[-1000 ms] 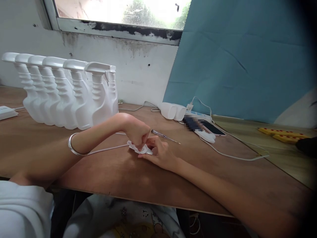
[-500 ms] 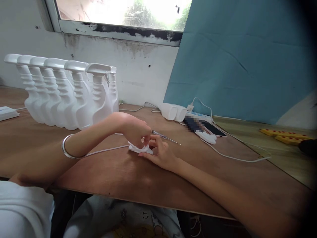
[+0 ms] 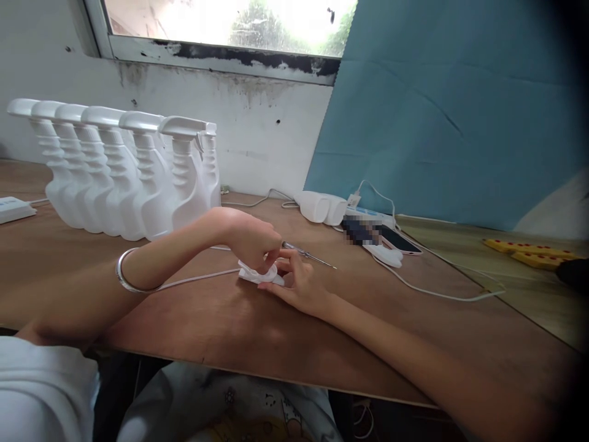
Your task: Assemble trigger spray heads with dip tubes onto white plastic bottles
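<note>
A: What lies nearest the person?

B: Two bare forearms reach over the bench (image 3: pixel 221 331). The left one wears a bangle (image 3: pixel 123 273).

A: And the hands?

B: They meet at the bench's middle. The left hand (image 3: pixel 246 239) is bent down at the wrist, fingers curled and pinching a small white piece (image 3: pixel 258 276) that lies on the wood. The right hand (image 3: pixel 301 285) lies flat just at 3 o'clock of that piece, its fingertips touching it. It is loosely spread, not closed round anything.

A: Is the piece attached to something?

B: A white cable (image 3: pixel 193 280) runs from it toward 9 o'clock, under the left wrist. How the two join cannot be told.

A: What is just past the hands?

B: A screwdriver (image 3: pixel 307 254) lies on the bench at about 1 o'clock of the right hand, close to the thumb, tip pointing toward 3 o'clock. Whether the thumb touches the handle cannot be told.

A: Farther out?

B: At 10 o'clock stands a row of white spray bottles (image 3: pixel 124 178), upright and packed together. At 1 o'clock lie a white adapter (image 3: pixel 319 206), a power strip (image 3: pixel 368 216), a phone (image 3: pixel 398 240) and a second cable (image 3: pixel 437 293) trailing toward 3 o'clock. At far 3 o'clock lie yellow blocks (image 3: pixel 529 253).

A: Behind all that?

B: A blue sheet (image 3: pixel 451 110) leans at 1 o'clock, and a window (image 3: pixel 225 24) stands at 12.
</note>
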The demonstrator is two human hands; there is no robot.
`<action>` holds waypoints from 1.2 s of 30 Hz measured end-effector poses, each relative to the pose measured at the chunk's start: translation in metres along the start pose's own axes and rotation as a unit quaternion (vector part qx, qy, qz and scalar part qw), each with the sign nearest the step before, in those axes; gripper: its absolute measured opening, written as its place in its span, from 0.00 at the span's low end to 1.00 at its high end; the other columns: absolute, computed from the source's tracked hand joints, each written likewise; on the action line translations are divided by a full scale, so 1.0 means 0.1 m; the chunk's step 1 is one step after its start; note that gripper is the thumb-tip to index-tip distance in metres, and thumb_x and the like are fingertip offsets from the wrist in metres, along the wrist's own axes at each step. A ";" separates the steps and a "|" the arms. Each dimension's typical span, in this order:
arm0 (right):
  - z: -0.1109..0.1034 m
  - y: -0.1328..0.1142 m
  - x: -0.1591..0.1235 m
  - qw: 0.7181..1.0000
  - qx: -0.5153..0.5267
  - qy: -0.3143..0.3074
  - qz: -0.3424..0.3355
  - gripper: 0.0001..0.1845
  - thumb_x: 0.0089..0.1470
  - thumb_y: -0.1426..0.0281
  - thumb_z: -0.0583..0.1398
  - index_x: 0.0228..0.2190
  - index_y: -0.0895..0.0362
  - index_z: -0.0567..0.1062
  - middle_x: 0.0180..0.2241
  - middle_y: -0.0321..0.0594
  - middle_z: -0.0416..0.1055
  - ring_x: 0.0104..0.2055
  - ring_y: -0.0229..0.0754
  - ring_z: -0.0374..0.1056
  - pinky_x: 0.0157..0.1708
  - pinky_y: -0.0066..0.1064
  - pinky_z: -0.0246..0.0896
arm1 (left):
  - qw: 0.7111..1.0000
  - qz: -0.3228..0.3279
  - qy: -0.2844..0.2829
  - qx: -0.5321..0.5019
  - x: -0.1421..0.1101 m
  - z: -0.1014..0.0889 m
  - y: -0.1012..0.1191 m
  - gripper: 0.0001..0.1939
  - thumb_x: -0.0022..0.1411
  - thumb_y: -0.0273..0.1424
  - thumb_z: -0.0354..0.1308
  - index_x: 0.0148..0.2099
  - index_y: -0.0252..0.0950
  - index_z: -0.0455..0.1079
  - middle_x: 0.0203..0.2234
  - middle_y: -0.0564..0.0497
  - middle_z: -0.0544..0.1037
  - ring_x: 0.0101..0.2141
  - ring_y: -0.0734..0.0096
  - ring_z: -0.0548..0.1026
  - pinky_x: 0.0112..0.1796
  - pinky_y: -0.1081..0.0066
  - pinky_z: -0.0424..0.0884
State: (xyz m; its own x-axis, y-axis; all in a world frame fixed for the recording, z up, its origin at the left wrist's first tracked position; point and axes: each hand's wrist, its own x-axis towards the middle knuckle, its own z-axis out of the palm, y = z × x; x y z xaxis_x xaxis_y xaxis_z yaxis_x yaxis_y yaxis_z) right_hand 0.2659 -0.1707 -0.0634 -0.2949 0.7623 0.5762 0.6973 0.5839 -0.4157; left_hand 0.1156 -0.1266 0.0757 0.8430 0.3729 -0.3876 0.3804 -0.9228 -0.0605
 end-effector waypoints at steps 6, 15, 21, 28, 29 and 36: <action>-0.01 -0.02 0.00 1.000 -0.004 0.000 -0.009 0.26 0.47 0.58 0.61 0.41 0.54 0.55 0.28 0.35 0.74 0.24 0.36 0.67 0.24 0.26 0.56 | 0.999 -0.002 -0.021 -0.026 0.00 0.00 0.01 0.15 0.47 0.28 0.50 0.37 0.39 0.73 0.26 0.51 0.74 0.21 0.73 0.64 0.22 0.73 0.55; -0.01 -0.01 0.01 0.998 0.026 -0.016 0.054 0.25 0.48 0.59 0.60 0.42 0.54 0.55 0.31 0.35 0.75 0.22 0.35 0.65 0.24 0.26 0.55 | 0.998 0.029 0.008 -0.062 0.07 0.10 -0.07 0.11 0.45 0.27 0.49 0.31 0.35 0.71 0.23 0.51 0.71 0.20 0.74 0.62 0.20 0.74 0.53; -0.02 -0.02 0.01 0.999 0.002 -0.019 0.030 0.23 0.48 0.59 0.59 0.41 0.54 0.56 0.31 0.36 0.75 0.25 0.36 0.68 0.26 0.27 0.58 | 0.997 0.033 -0.051 -0.046 0.07 -0.07 -0.08 0.10 0.49 0.27 0.50 0.31 0.34 0.72 0.22 0.51 0.72 0.21 0.75 0.63 0.21 0.76 0.54; -0.03 -0.05 0.01 1.000 -0.001 -0.008 -0.019 0.20 0.49 0.62 0.59 0.41 0.55 0.60 0.31 0.37 0.74 0.28 0.37 0.70 0.27 0.27 0.61 | 0.998 -0.058 -0.019 0.025 -0.04 -0.02 -0.17 0.07 0.44 0.23 0.51 0.22 0.33 0.71 0.17 0.51 0.70 0.17 0.76 0.59 0.21 0.75 0.54; -0.03 -0.05 0.01 1.000 0.005 -0.008 -0.028 0.21 0.48 0.62 0.59 0.42 0.55 0.60 0.32 0.37 0.74 0.29 0.37 0.70 0.28 0.27 0.62 | 0.995 -0.087 -0.046 0.032 -0.05 0.05 -0.21 0.06 0.42 0.23 0.52 0.20 0.33 0.70 0.15 0.51 0.69 0.17 0.75 0.60 0.21 0.74 0.55; -0.03 -0.03 0.01 0.995 -0.017 0.006 -0.100 0.18 0.49 0.60 0.59 0.39 0.56 0.65 0.33 0.38 0.73 0.28 0.35 0.68 0.27 0.24 0.62 | 0.975 -0.148 -0.164 -0.013 0.00 0.55 -0.52 0.09 0.39 0.28 0.60 0.14 0.33 0.64 0.13 0.50 0.68 0.16 0.73 0.62 0.22 0.72 0.60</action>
State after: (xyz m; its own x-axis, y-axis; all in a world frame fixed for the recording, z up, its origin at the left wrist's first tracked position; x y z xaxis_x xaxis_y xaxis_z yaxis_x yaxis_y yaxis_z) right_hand 0.2657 -0.1722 -0.0592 -0.4219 0.6284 0.6535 0.6469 0.7137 -0.2687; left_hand 0.0750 -0.0839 0.0277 0.5294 0.5669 -0.6312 0.6014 -0.7755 -0.1921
